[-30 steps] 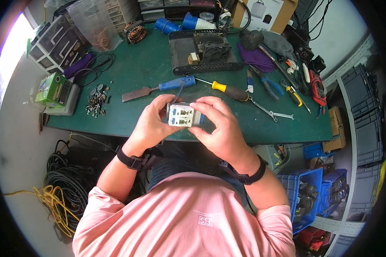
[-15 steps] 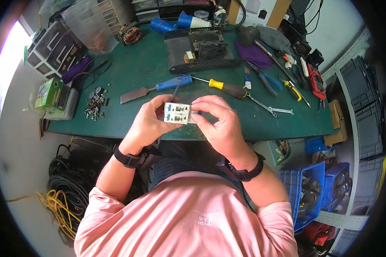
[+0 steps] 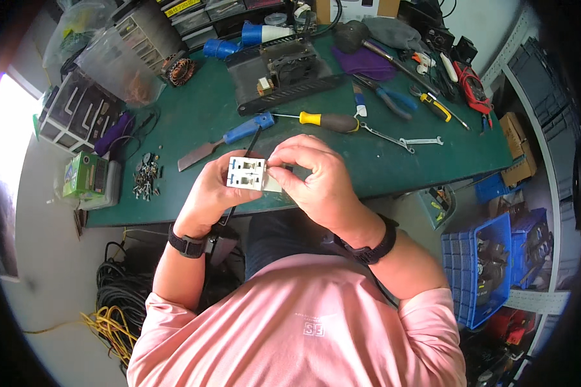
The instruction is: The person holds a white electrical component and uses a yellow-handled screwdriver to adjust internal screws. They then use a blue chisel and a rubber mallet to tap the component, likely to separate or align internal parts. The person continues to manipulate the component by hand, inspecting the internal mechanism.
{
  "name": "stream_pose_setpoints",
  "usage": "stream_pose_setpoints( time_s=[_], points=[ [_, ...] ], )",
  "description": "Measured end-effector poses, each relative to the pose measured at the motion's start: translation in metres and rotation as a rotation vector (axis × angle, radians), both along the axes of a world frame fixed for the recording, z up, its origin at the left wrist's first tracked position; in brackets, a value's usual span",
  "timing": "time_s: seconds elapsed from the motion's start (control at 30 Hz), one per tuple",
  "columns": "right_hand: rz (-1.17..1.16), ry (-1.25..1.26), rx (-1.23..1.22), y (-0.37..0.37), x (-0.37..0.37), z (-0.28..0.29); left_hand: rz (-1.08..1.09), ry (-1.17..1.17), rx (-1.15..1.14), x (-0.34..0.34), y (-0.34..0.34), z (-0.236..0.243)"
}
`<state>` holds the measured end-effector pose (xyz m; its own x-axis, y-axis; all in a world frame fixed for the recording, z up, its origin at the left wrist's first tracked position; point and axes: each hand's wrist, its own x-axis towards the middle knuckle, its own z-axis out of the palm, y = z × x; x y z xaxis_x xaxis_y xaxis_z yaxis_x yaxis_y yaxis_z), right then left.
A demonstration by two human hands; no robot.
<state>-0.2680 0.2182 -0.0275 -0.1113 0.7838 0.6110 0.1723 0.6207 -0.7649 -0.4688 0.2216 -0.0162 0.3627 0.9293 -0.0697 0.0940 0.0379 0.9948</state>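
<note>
A: What do the hands have hold of?

B: The person's left hand is closed around the left part of a white rectangular block with small blue tabs, thumb below and fingers above. The right hand pinches the block's right end between thumb and forefinger, its other fingers loosely curled. The exact contact is too small to tell.

A: Where is the block?

B: In front of the person's chest, above the near edge of the green-topped workbench.

A: And the containers?

B: Below the bench, on the right, a tilted blue plastic crate with slatted sides holds dark machine parts. A second blue crate stands just beside it. Nearer the bench edge, a pale plastic tub holds small yellow and dark items.

A: What about those on the bench?

B: At the far left, a clear plastic bag has a copper-coloured tangle at its bottom. Near it leans a white-framed cabinet with dark drawers; their contents cannot be told. A green cardboard box rests on a grey case. Towards the back, a black open metal chassis holds a small transformer.
</note>
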Motion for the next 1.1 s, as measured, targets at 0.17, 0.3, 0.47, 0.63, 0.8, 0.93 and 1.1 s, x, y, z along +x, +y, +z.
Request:
stream_pose_setpoints(
  time_s=[0.17,0.3,0.47,0.63,0.8,0.93,1.1],
  points=[
    [-0.036,-0.081,0.071,0.004,0.011,-0.003,0.111,0.317,0.230,0.006,-0.002,0.010],
    [-0.206,-0.420,0.102,0.014,0.039,-0.001,0.285,1.044,0.898,0.004,0.007,0.023],
    [-0.393,-0.885,0.087,0.053,0.065,-0.009,0.229,1.029,0.702,0.010,0.004,0.035],
    [-0.442,-1.117,0.079,0.071,0.071,-0.023,0.058,1.079,0.508,0.009,0.027,0.019],
    [-0.430,-1.104,0.056,0.086,0.069,-0.034,0.052,0.967,0.350,0.004,0.037,0.022],
    [-0.415,-1.024,0.041,0.086,0.069,-0.035,0.120,0.902,0.460,0.001,0.031,0.014],
    [-0.384,-0.858,-0.105,0.061,0.076,-0.012,0.105,0.868,0.428,-0.002,0.040,0.016]
  ],
)
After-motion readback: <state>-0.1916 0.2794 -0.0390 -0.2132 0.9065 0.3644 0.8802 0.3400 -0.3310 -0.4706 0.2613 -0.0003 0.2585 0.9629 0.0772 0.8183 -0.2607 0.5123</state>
